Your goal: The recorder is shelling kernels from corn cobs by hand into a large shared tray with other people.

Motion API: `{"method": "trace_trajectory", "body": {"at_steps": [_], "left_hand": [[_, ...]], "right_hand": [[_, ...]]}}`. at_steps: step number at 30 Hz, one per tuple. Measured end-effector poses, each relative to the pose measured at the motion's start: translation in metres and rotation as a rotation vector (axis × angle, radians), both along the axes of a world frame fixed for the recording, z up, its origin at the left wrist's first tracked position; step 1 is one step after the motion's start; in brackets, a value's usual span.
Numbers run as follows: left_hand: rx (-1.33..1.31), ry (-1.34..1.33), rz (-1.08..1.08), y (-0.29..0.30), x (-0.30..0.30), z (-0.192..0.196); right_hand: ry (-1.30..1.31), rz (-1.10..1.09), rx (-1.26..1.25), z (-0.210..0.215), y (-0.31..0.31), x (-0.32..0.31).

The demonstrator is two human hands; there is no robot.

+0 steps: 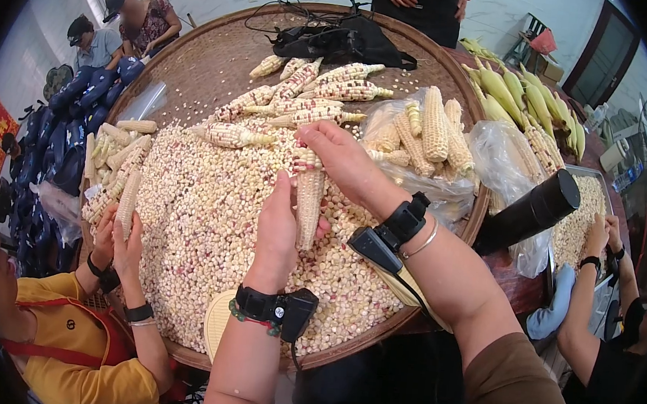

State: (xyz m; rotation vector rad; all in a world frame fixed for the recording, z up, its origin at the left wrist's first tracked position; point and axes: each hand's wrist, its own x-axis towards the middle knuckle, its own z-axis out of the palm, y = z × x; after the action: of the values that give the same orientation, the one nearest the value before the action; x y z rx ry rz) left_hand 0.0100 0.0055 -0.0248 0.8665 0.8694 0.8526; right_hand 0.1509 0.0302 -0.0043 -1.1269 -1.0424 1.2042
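Over the middle of a big round woven tray [200,29], my two hands hold one corn cob [308,204] between them. Most of the cob is bare and pale; a band of white and dark red kernels is left near its upper end. My left hand [279,225] wraps the lower part from the left side. At the kernelled end, my right hand [338,161] grips with thumb and fingers, some of them hidden. Loose kernels [208,216] lie in a deep layer beneath. Just beyond my hands lie several speckled corn ears [296,109] with kernels on.
Stripped cobs [436,127] fill a clear plastic bag at the tray's right, near a black cylinder [532,211]. Green-husked corn [514,92] is piled behind. A black bag [352,37] with cables lies at the far side. A co-worker in yellow [77,334] handles a cob at left; another works at right.
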Motion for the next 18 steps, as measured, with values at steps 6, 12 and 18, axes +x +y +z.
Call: {"method": "trace_trajectory", "body": {"at_steps": [6, 12, 18], "left_hand": [[0.013, 0.076, -0.039, -0.003, 0.001, 0.014], [0.042, 0.022, -0.081, -0.002, -0.003, 0.010], [0.078, -0.025, -0.091, -0.003, -0.002, 0.010]], "right_hand": [[-0.116, 0.074, 0.079, -0.005, 0.001, -0.002], [-0.085, 0.068, 0.053, -0.005, 0.001, -0.002], [-0.042, 0.075, 0.122, -0.005, 0.002, 0.000]]}}
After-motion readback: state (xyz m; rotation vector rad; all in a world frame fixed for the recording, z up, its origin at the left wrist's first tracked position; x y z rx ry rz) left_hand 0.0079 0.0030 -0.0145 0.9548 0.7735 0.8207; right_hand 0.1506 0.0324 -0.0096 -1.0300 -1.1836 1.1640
